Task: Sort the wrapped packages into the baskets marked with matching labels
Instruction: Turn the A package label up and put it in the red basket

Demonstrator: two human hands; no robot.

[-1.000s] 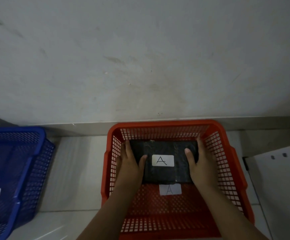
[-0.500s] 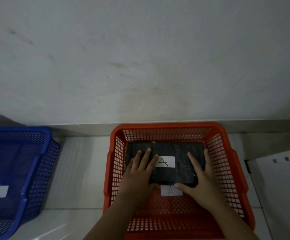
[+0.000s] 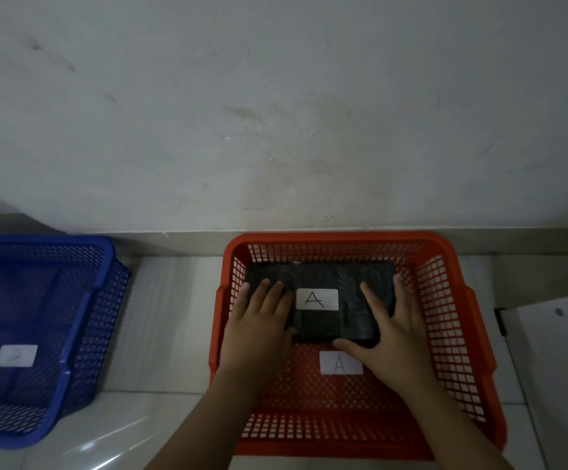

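Observation:
A black wrapped package (image 3: 321, 325) with a white "A" label (image 3: 317, 299) lies flat in the far half of the red basket (image 3: 337, 237). The basket's floor carries its own white "A" label (image 3: 335, 365), just in front of the package. My left hand (image 3: 259, 322) rests flat on the package's left part, fingers spread. My right hand (image 3: 391, 329) lies flat on its right part, with the thumb along the package's front edge. Neither hand is closed around the package.
A blue basket (image 3: 104, 266) stands to the left on the pale tiled floor, with a white label (image 3: 16, 355) on its floor whose letter I cannot read. A wall rises right behind both baskets. A white panel (image 3: 554, 368) stands at the right.
My hands gripped the package by its two sides a second ago. They have let go of the sides and now lie flat on top of it. The package rests lower in the basket.

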